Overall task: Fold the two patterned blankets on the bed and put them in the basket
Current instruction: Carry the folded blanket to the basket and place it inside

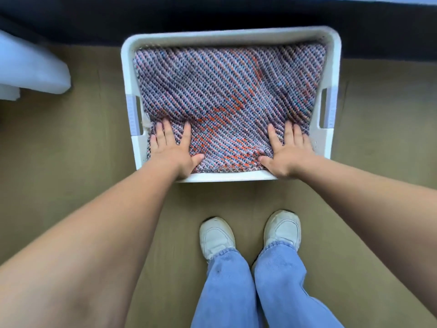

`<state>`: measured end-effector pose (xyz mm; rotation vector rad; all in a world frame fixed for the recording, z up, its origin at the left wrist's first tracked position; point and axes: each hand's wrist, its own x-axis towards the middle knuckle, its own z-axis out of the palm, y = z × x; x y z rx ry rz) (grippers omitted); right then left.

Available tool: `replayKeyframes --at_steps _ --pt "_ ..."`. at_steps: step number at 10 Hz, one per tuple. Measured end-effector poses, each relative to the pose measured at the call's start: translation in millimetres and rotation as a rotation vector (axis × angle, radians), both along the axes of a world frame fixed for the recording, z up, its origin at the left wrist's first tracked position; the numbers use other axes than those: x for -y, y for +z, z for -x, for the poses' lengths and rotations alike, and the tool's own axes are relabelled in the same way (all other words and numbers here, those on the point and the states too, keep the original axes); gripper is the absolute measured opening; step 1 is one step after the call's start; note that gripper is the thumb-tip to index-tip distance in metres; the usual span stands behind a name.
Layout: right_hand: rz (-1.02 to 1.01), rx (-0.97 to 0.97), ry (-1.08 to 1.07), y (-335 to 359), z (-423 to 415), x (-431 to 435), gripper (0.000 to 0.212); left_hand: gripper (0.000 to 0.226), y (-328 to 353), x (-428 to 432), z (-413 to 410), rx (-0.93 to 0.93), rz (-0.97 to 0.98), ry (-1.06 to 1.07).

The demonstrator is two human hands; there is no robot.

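Note:
A folded blanket [227, 91] woven in pink, blue and orange diagonal stripes fills the white plastic basket [231, 36] on the floor. My left hand [173, 150] lies flat with straight fingers on the blanket's near left corner. My right hand [287, 150] presses flat on its near right corner. Both palms sit just inside the basket's near rim. Only one blanket's surface shows; anything under it is hidden.
The basket stands on an olive-brown floor against a dark bed base [212, 15]. A pale blue-white object [30, 67] juts in at the left. My feet in white shoes [250, 233] stand just behind the basket.

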<state>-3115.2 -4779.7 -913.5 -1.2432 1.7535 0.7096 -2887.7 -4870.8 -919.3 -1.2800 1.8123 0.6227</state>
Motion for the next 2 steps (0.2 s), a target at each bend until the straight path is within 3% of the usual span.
replayKeyframes --at_steps 1,2 --pt "0.104 0.024 -0.102 40 -14 -9 0.070 0.077 45 0 -5 -0.014 -0.042 -0.012" --pt "0.200 0.070 -0.070 96 -25 -26 0.067 0.069 108 -30 -13 -0.078 -0.018 -0.006"
